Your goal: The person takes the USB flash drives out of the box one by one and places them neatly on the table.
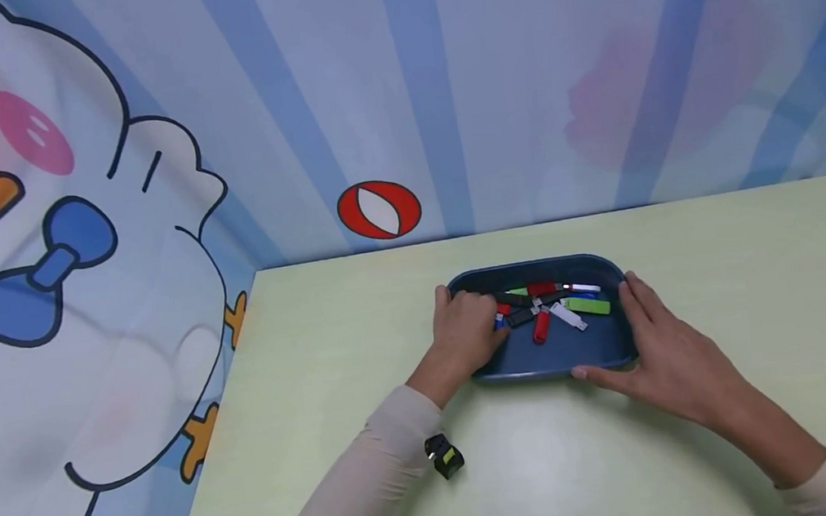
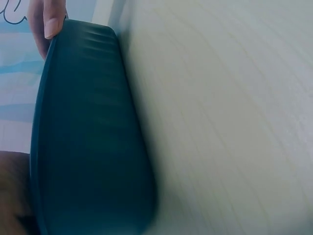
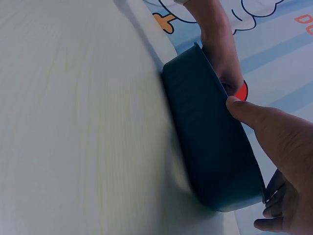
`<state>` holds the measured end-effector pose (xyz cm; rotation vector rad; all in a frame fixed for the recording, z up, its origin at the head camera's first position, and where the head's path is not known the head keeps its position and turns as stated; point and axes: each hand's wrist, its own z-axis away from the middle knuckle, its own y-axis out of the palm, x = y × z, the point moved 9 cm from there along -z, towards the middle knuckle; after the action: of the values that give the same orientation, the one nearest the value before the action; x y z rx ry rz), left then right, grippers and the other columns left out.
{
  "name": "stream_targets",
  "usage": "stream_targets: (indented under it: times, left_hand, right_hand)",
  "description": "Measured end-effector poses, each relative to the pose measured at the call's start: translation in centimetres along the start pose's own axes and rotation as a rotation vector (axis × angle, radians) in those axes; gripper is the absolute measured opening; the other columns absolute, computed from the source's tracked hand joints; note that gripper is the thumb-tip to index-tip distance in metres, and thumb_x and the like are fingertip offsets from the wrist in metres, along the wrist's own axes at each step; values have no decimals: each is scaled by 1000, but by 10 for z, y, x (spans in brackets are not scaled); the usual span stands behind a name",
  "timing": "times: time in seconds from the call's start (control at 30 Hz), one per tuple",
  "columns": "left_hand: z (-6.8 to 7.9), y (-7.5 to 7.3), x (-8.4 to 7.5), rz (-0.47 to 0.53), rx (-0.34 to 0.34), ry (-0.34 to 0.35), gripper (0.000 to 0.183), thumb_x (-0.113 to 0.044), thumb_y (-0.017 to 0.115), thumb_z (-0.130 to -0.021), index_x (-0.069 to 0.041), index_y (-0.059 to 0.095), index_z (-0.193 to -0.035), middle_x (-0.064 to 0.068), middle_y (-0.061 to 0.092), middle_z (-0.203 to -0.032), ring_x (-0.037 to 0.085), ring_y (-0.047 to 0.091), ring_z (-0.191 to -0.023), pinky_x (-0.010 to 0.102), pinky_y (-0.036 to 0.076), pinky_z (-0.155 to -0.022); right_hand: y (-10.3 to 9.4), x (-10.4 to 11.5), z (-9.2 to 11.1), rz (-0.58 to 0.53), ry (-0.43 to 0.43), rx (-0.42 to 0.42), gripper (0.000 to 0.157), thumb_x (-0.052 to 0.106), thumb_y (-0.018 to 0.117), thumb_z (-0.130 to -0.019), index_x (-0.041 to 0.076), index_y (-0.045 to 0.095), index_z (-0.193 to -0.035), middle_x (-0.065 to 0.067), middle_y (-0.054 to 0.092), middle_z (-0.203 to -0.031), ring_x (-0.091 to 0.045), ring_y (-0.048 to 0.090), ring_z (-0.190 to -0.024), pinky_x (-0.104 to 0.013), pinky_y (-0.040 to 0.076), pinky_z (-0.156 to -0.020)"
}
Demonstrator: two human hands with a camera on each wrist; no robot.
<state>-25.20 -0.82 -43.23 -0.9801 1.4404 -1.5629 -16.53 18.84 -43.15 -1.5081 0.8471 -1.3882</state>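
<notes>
A dark blue tray (image 1: 555,360) holds several USB sticks: a red one (image 1: 541,326), a white one (image 1: 569,316), a green one (image 1: 588,306), and black ones. My left hand (image 1: 467,331) reaches over the tray's left end, its thumb inside, close beside a red-and-blue piece. Its other fingertips are hidden, so I cannot tell whether it pinches anything. My right hand (image 1: 676,362) holds the tray's right front corner. In the right wrist view its thumb (image 3: 249,112) lies on the front rim, while its other fingers reach round the right end.
The tray stands on a pale yellow-green table (image 1: 346,337). Behind it hangs a blue striped backdrop (image 1: 504,119) with a cartoon bird and a red ball printed on it. A small black device (image 1: 445,456) sits at the left sleeve.
</notes>
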Motion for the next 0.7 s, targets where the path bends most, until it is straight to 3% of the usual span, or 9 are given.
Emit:
stream_targets:
  times: [0.4, 0.7]
  left_hand:
    - [1, -5, 0, 76, -29, -41, 41, -37, 77, -97, -17, 61, -65, -3, 54, -57, 14, 58, -71, 44, 31, -88]
    - [9, -29, 5, 188, -143, -35, 22, -31, 79, -95, -14, 70, -84, -2, 63, -70, 14, 59, -75, 44, 33, -85]
  right_hand:
    - [-3, 1, 5, -11, 8, -29, 139, 87, 68, -79, -9, 16, -165, -30, 12, -174, -58, 40, -147, -67, 52, -97]
    - [-5, 0, 1, -3, 1, -42, 138, 87, 68, -80, -10, 19, -164, -32, 15, -173, -58, 42, -145, -67, 52, -97]
